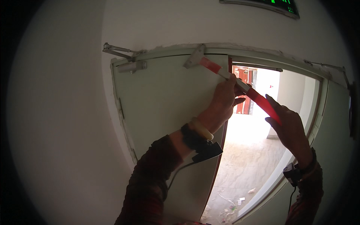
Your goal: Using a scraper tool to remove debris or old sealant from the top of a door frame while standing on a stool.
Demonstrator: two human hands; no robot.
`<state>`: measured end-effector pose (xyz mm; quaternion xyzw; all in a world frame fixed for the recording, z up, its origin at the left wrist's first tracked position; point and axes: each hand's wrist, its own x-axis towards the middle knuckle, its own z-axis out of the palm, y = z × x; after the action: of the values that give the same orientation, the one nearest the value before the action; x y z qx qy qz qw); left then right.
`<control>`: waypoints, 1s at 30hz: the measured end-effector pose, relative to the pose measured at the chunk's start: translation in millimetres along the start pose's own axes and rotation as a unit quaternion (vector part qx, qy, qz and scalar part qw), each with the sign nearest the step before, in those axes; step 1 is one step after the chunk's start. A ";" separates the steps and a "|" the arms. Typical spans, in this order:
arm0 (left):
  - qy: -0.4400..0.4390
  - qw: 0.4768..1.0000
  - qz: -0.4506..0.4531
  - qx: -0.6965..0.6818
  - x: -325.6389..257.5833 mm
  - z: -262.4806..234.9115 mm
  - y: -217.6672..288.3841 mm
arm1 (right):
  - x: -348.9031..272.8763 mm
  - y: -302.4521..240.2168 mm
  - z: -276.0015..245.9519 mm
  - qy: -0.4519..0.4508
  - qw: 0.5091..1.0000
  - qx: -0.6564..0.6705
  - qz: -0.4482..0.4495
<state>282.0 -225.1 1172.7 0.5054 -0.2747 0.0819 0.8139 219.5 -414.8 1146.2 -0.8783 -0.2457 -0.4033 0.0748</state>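
One red-banded scraper sits in my closed left hand; my right hand opens loosely at its end, below one green-lit display.

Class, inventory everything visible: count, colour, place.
Flat door leaf: one, greenish, centre left.
Long flat-bladed tool: one, red and grey, door top.
Jointed metal closer arms: two, grey, upper left and right.
Electronic screen: one, black and green, top right.
Scattered litter: several pieces, mostly whitish, floor beyond.
Strapped wrist devices: two, black, lower centre and right.
Sleeves: two, dark, lower edge.
Left hand: one, bare, around tool's middle.
Right hand: one, bare, tool's lower end.
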 end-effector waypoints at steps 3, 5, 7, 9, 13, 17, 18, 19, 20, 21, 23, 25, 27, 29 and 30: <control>0.021 1.000 -0.004 0.001 5.5 -5.1 -1.5 | 5.1 -0.1 -0.8 0.009 0.999 0.035 -0.023; 0.029 1.000 0.001 0.002 9.3 -10.2 -0.8 | 11.3 -4.2 -0.5 -0.001 0.999 0.040 -0.022; 0.038 0.999 0.005 0.000 12.8 -18.0 0.6 | 16.8 -4.3 5.1 -0.012 0.999 0.045 -0.021; 0.035 0.999 0.009 0.015 17.8 -25.7 1.8 | 21.7 -1.3 15.5 0.030 0.996 0.057 -0.069; 0.056 0.998 0.029 0.023 19.9 -32.2 7.4 | 28.6 -10.3 12.7 0.028 0.994 0.075 -0.076; 0.052 0.997 0.019 0.050 9.1 -22.4 3.8 | 15.9 -11.3 8.1 0.005 0.994 0.107 -0.015; 0.044 0.996 0.016 0.071 6.8 -20.5 3.6 | 14.1 -11.6 6.4 -0.008 0.992 0.127 0.018; 0.040 0.997 0.013 0.070 9.2 -19.1 3.0 | 14.5 -10.0 6.5 -0.008 0.992 0.125 0.023; 0.056 0.997 0.023 0.053 12.1 -19.6 4.7 | 17.7 -9.4 7.7 -0.002 0.990 0.143 0.003; 0.072 0.996 0.032 0.036 14.3 -20.7 6.7 | 21.1 -9.5 7.9 0.003 0.987 0.162 -0.018; 0.059 0.998 0.024 0.029 16.7 -25.7 10.5 | 28.4 -14.7 4.8 -0.008 0.992 0.124 -0.020; 0.072 0.997 0.027 0.013 16.5 -26.2 10.4 | 28.7 -11.9 7.3 -0.019 0.995 0.091 -0.032; 0.051 0.998 0.024 0.019 13.3 -24.0 5.4 | 24.4 -2.9 15.3 0.023 0.993 0.111 -0.038; 0.029 0.999 0.020 0.021 13.4 -21.7 0.1 | 15.3 -5.4 16.7 0.015 0.993 0.116 -0.013; 0.056 0.998 0.030 0.022 13.5 -22.3 -1.0 | 13.7 -6.3 17.9 0.007 0.993 0.121 0.014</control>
<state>301.8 -208.2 1171.6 0.5096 -0.2416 0.1402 0.8138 235.9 -398.3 1144.1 -0.8635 -0.2797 -0.3756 0.1875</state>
